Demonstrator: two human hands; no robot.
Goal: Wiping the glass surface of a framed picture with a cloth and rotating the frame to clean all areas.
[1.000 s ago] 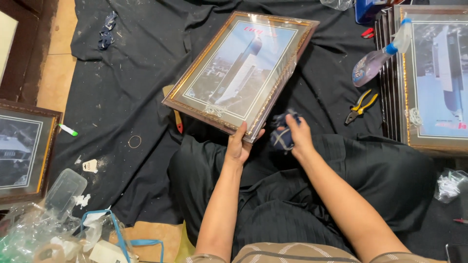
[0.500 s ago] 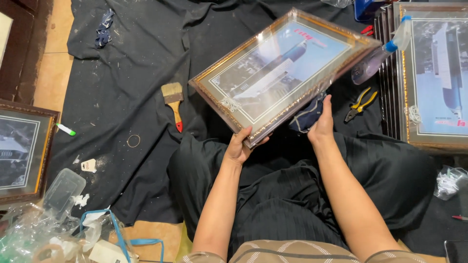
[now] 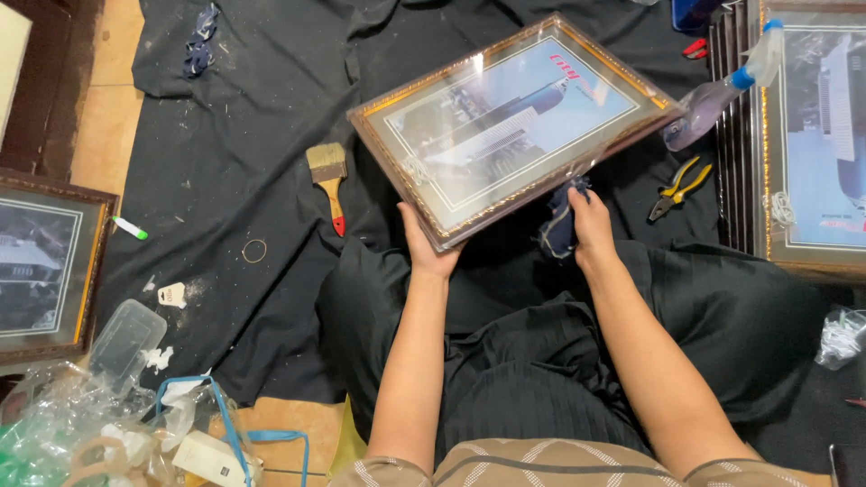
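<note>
A framed picture point(image 3: 510, 122) with a dark wood and gold frame, wrapped in clear film, is held tilted above my lap. My left hand point(image 3: 431, 248) grips its near lower corner from underneath. My right hand point(image 3: 588, 219) supports the frame's lower right edge while holding a dark blue cloth point(image 3: 559, 225) against it. The picture shows a tall building on a pale background.
A paintbrush point(image 3: 329, 180) with a red handle lies on the black cloth point(image 3: 225, 135) to the left. Yellow pliers point(image 3: 678, 185) and a spray bottle point(image 3: 722, 90) lie right, beside stacked frames point(image 3: 812, 144). Another frame point(image 3: 45, 261), a green marker point(image 3: 129, 227) and plastic clutter point(image 3: 108, 415) sit left.
The framed picture has swung to the right and turned more level, uncovering the paintbrush. My right hand with the cloth moved right along the frame's lower edge.
</note>
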